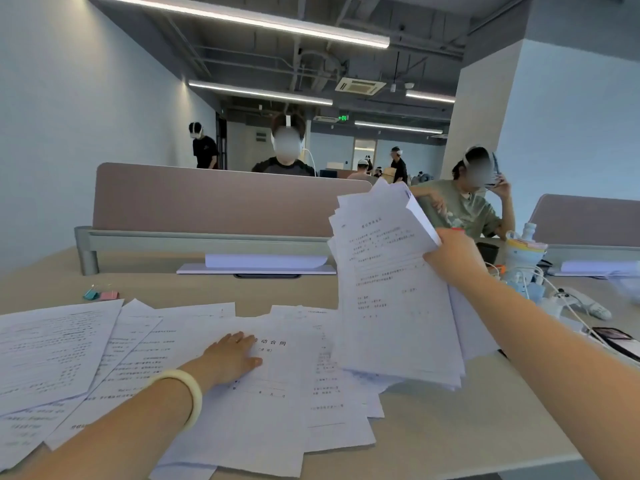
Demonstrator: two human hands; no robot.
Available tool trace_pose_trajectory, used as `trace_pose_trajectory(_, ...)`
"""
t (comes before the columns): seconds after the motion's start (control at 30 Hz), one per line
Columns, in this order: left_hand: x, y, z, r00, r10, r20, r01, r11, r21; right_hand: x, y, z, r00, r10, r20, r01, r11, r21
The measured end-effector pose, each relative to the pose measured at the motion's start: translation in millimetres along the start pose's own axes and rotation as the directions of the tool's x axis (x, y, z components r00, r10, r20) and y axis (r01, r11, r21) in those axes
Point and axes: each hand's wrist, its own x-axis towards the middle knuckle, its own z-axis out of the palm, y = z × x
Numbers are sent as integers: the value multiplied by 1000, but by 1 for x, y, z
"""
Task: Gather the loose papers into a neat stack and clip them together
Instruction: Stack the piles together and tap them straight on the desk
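Observation:
Several loose printed papers lie fanned and overlapping across the near part of the desk. My left hand, with a pale bangle on the wrist, rests flat with spread fingers on a title sheet in the middle. My right hand grips a thick uneven bundle of papers by its right edge and holds it upright above the desk, its lower edge over the spread sheets. Two binder clips, a teal one and a pink one, sit at the far left of the desk, away from both hands.
A pink-brown divider panel runs across the back of the desk, with a white stand below it. At the right are a bottle, cables, a power strip and a phone. People sit beyond the divider.

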Motion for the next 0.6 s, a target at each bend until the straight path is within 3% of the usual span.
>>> trace_pose_trajectory(0.1,-13,15,-24,996,26,-85,-44,975,-217,3,-12,-25,993,-38,-111,54,989,139)
trace_pose_trajectory(0.2,-36,35,-68,978,60,-199,-168,791,-588,3,-26,-44,993,-46,-108,81,934,349)
trace_pose_trajectory(0.33,-56,42,-128,954,107,-280,-296,479,-826,-3,-33,-35,994,20,106,-82,776,625)
trace_pose_trajectory(0.43,-60,24,-139,943,282,-174,-252,266,-930,-11,-28,3,957,54,284,-255,620,742)
trace_pose_trajectory(0.5,-62,9,-131,935,335,-113,-207,259,-943,-18,-26,29,915,27,403,-358,517,778)
trace_pose_trajectory(0.6,-56,-7,-116,931,332,-151,-254,295,-921,-25,-25,62,832,-107,545,-427,504,750)
